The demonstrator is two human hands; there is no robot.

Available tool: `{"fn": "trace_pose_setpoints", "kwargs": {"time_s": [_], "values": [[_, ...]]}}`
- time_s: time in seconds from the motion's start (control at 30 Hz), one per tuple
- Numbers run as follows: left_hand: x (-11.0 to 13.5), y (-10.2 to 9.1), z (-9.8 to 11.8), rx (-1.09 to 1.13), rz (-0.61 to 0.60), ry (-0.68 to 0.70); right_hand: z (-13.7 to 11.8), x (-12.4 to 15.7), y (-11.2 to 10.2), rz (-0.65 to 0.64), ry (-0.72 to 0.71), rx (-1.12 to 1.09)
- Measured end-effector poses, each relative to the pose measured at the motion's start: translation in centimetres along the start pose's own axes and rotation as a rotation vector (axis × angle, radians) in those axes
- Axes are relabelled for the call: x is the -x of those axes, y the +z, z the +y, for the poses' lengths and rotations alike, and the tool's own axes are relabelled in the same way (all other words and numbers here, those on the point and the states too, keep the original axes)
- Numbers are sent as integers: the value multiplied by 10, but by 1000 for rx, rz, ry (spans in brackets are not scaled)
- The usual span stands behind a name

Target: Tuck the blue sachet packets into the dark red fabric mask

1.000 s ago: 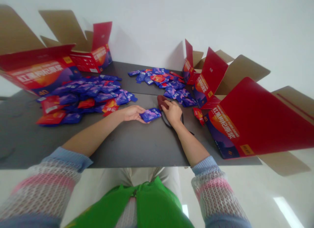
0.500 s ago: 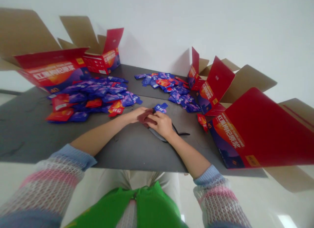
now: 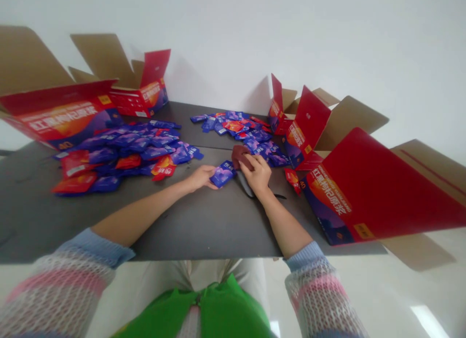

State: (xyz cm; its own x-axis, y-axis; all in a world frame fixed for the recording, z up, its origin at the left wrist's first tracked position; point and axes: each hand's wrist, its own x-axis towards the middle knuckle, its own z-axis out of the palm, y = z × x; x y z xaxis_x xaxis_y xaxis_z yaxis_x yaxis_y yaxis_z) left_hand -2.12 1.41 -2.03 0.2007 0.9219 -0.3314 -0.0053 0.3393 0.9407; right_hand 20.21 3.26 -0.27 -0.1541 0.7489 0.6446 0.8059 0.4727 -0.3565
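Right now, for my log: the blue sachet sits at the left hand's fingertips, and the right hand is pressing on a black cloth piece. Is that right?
Not quite: the cloth piece under the right hand is dark red, not black, as the head view shows. The blue sachet does sit at the left hand's fingertips.

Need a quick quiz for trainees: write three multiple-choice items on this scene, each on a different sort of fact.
1. What does the purple sachet touch? A. a carton's flap B. the left hand C. the floor
2. What colour is the fabric piece by the right hand? A. maroon B. green C. white
3. What state is the cardboard carton at back left in? A. sealed shut B. crushed flat C. flaps open

1: B, its fingertips reach the sachet.
2: A, the piece shows dark reddish.
3: C, its flaps stand up.
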Motion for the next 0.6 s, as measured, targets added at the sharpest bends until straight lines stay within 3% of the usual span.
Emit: {"fn": "trace_pose_setpoints", "kwargs": {"time_s": [0.1, 0.27, 0.37, 0.47, 0.6], "values": [[0, 0, -1, -12, -4, 20, -8, 8, -2, 12, -118, -54], [1, -3, 1, -27, 11, 150, -46, 27, 9, -287, -435, -42], [1, -3, 2, -15, -5, 115, -50, 24, 12, -332, -349, 84], [-1, 0, 1, 5, -5, 15, -33, 11, 11, -324, -174, 274], [-1, 3, 1, 1, -5, -4, -11, -1, 7, -256, 11, 378]]}}
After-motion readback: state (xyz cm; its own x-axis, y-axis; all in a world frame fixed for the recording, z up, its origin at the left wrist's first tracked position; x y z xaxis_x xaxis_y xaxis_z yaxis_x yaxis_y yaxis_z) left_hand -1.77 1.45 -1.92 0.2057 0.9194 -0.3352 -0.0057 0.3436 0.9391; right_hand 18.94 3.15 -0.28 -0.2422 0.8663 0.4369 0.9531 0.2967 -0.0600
